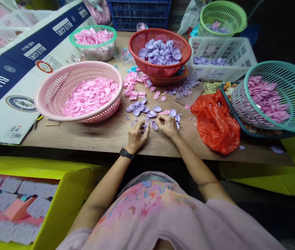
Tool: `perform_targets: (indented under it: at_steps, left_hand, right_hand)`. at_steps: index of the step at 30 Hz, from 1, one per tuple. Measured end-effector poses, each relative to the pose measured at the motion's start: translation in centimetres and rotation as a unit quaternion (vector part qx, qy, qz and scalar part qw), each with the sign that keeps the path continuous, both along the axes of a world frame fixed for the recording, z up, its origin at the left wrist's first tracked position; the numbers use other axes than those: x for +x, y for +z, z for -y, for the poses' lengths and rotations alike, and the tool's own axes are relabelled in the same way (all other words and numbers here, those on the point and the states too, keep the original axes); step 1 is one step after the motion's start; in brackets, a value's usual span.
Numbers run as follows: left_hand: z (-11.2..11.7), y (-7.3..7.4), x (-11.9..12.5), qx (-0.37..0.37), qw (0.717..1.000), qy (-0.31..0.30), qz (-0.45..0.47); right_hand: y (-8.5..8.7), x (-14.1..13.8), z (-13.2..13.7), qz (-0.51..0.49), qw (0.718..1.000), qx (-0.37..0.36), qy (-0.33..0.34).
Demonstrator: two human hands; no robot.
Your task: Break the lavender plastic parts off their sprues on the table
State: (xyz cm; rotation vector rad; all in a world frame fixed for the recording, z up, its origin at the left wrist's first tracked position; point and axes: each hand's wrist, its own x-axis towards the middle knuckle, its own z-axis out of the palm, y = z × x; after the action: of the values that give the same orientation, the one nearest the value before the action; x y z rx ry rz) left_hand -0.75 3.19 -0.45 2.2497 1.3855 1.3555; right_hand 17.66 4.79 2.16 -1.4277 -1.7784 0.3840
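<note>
My left hand [137, 134] and my right hand [166, 124] rest close together on the brown table [90, 133], both with fingers curled in a pinch. Between the fingertips sits a small purple plastic round piece [154, 125], held by the right hand; the left fingers close on small purple bits I cannot make out. Just beyond the hands lies a loose scatter of purple round pieces [140, 107] and pink square pieces [134, 91]. A dark watch is on my left wrist.
A pink basket [56, 91] of pink pieces sits left, a red basket [147, 67] of purple pieces behind, a teal basket [293, 81] tilted at right, a crumpled orange bag [216, 121], white crate [241, 55], cardboard box [11, 83], yellow box [61, 205] below left.
</note>
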Motion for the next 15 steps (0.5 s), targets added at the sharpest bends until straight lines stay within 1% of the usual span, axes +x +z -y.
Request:
perform_targets:
  at_steps: [3,6,8,10,12,15]
  left_hand:
    - [-0.3,0.4,-0.2,-0.026,1.000,0.009,-0.007]
    - [-1.3,1.3,0.1,-0.051,0.998,0.013,-0.046]
    - [-2.3,2.0,0.7,-0.056,0.996,0.006,-0.074]
    - [-3.6,2.7,1.5,-0.057,0.991,-0.021,-0.117]
    - [-5.0,3.3,2.3,-0.066,0.980,-0.062,-0.177]
    - [-6.8,3.5,3.3,-0.088,0.961,-0.094,-0.247]
  right_hand:
    - [0.2,1.7,-0.3,0.098,0.991,-0.067,-0.062]
    - [0.5,2.8,-0.4,0.171,0.968,-0.127,-0.131]
    - [0.7,3.3,-0.3,0.201,0.954,-0.148,-0.166]
    - [0.8,3.6,-0.3,0.214,0.946,-0.148,-0.193]
    - [0.7,3.8,-0.3,0.209,0.946,-0.130,-0.212]
    - [0.5,3.9,-0.4,0.187,0.957,-0.062,-0.214]
